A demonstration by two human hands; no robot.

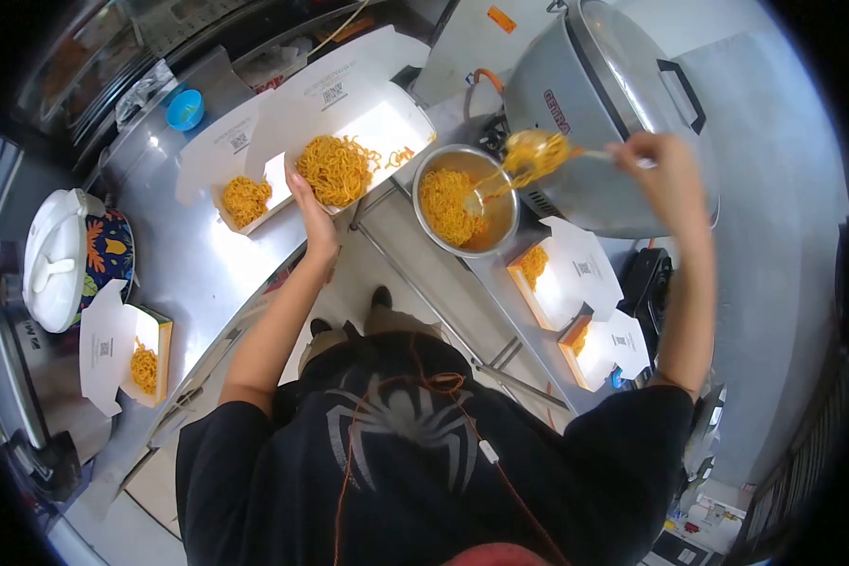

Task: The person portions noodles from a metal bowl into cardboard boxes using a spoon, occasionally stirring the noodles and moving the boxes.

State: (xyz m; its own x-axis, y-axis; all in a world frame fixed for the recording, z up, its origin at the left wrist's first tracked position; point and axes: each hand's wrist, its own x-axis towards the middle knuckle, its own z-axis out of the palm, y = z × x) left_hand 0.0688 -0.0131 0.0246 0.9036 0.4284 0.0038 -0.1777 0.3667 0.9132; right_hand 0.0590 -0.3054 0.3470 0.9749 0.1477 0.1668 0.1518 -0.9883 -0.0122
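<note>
My left hand (313,215) grips the near wall of an open white takeaway box (363,127). A mound of yellow noodles (335,170) lies in that box, with orange shreds beside it. My right hand (653,168) is closed round the handle of a metal utensil (590,154), whose head is covered by a clump of noodles (536,154). Below and left of this clump stands a steel bowl (486,247) holding more noodles. A second shiny utensil end shows inside the bowl. Left of the held box is a smaller open box (219,156) with noodles.
Two open noodle boxes (575,274) (623,349) sit on the right counter. Behind the bowl is a big grey lidded cooker (575,104). On the left steel counter (184,255) are a blue cup (186,110), a flowered pot (108,250) and another noodle box (104,349).
</note>
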